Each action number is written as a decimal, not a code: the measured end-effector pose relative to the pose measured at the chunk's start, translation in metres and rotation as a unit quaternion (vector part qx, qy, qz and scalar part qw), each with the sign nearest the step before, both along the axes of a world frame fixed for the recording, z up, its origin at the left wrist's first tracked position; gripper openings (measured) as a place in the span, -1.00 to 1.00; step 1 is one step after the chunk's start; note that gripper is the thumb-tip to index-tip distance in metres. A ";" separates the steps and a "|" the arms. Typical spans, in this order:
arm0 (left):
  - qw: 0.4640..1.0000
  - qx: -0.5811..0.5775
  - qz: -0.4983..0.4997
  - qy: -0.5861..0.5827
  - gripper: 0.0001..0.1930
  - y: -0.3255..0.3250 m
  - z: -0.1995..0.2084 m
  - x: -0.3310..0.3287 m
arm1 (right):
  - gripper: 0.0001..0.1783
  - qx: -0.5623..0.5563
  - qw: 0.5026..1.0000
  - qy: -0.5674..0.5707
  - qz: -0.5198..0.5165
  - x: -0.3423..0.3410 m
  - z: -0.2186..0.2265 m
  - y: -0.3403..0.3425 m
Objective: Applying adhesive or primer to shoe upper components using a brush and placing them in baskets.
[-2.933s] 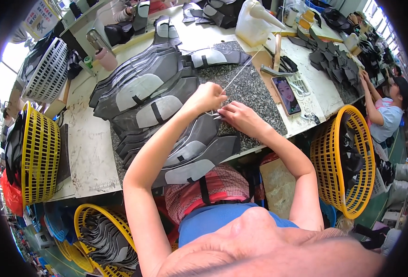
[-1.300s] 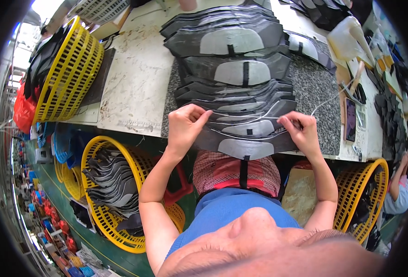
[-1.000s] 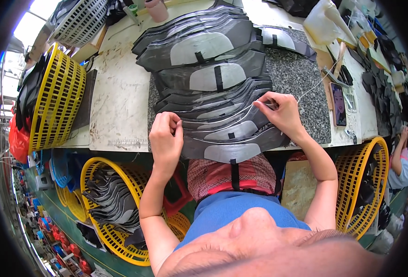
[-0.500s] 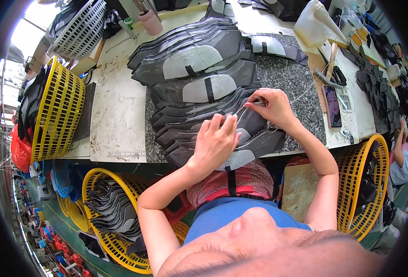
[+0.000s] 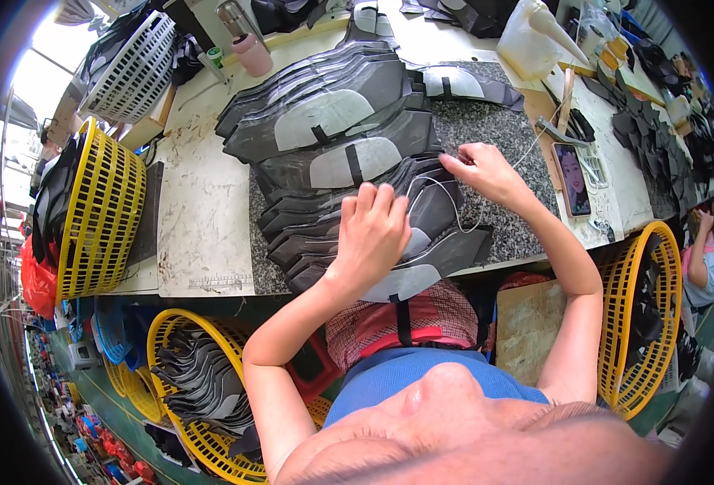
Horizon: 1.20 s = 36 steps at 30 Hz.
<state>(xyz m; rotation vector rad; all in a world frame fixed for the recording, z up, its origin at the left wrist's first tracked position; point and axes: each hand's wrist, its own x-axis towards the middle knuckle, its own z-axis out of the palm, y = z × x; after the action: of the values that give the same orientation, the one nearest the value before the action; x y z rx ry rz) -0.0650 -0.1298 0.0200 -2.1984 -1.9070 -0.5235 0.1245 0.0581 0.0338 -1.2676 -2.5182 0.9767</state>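
A stack of dark grey, curved shoe-upper-like pieces (image 5: 300, 129) with light grey panels and black straps covers the middle of the table. Over its nearer part my left hand (image 5: 373, 234) is closed with fingers curled. A thin white cord (image 5: 438, 182) comes out beside these fingers and loops over the dark pieces; the fingertips themselves are partly hidden. At the stack's right edge my right hand (image 5: 486, 171) is raised, thumb apart from the bent fingers, with nothing seen between them.
Yellow baskets with dark pieces stand at the left (image 5: 102, 218), lower left (image 5: 159, 331) and right (image 5: 671, 323). On the table's right lie a phone (image 5: 572, 179) and a hammer-like tool (image 5: 563, 133). A pink bottle (image 5: 252, 55) and whitish jug (image 5: 527, 40) stand farther back.
My hands have drawn apart. The right hand has let go of the cord and moved slightly up and right; the cord now lies in a wider loop on the stack.
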 end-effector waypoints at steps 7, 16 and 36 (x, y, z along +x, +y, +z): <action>0.988 -0.025 -0.151 0.017 -0.83 0.076 0.000 0.014 | -0.62 -0.083 0.991 0.102 -0.035 0.023 -0.002 0.010; 0.961 0.024 -0.138 -0.240 -0.93 0.051 0.002 -0.017 | -0.50 0.195 0.963 0.071 0.174 0.025 -0.025 0.002; 0.951 0.040 -0.127 -0.279 -0.94 0.041 -0.009 -0.023 | -0.61 0.195 0.951 0.042 0.235 -0.025 -0.029 -0.014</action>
<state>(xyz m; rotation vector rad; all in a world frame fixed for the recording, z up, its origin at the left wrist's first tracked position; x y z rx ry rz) -0.0880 -0.0887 0.0114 -2.4345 -1.7771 -1.3689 0.0994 0.0445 0.0046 -0.5144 -2.8120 0.5350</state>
